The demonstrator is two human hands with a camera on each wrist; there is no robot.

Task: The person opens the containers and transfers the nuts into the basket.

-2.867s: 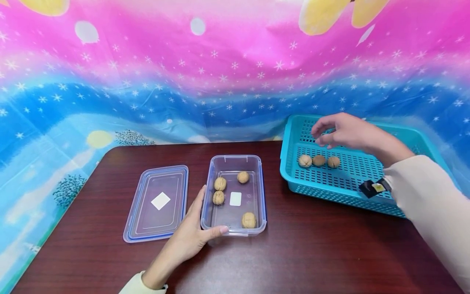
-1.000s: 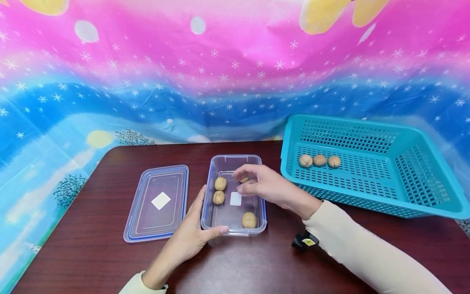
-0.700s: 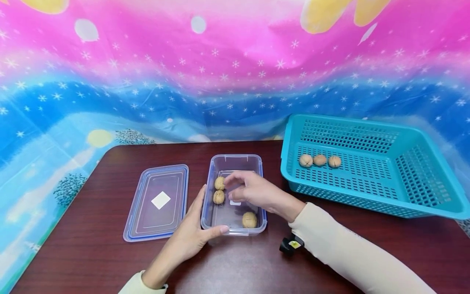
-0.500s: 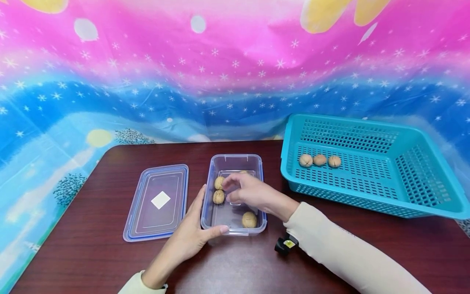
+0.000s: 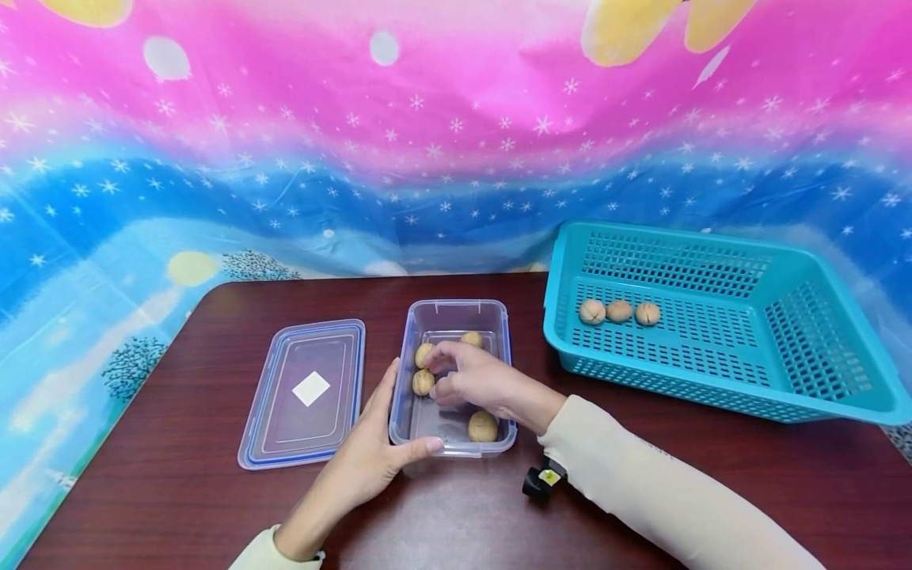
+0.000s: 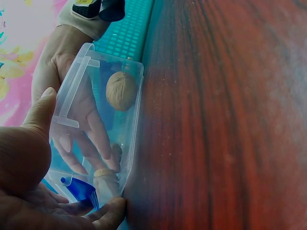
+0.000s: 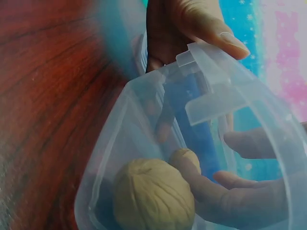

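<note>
My left hand [image 5: 366, 455] grips the near left corner of a clear plastic container [image 5: 454, 307], its thumb over the front rim and its fingers along the left side. My right hand [image 5: 477, 380] reaches down into the container, fingers loosely bent and spread. Its fingertips are right at two walnuts along the left wall, the farther one [image 5: 423, 354] partly covered and the nearer one [image 5: 423, 383] more in sight. Another walnut [image 5: 472, 339] lies at the back right, and one [image 5: 483, 427] sits in the front right corner, also close up in the right wrist view.
The container's blue-edged lid [image 5: 313, 427] lies flat to the left, bearing a white label. A teal perforated basket [image 5: 798, 301] stands at the right, with three walnuts [image 5: 619, 312] in a row inside. A patterned cloth [image 5: 456, 158] hangs behind the brown table [image 5: 456, 522].
My right hand has come from over the basket into the container and slid left and nearer to the two left walnuts. The left hand has stayed on the container.
</note>
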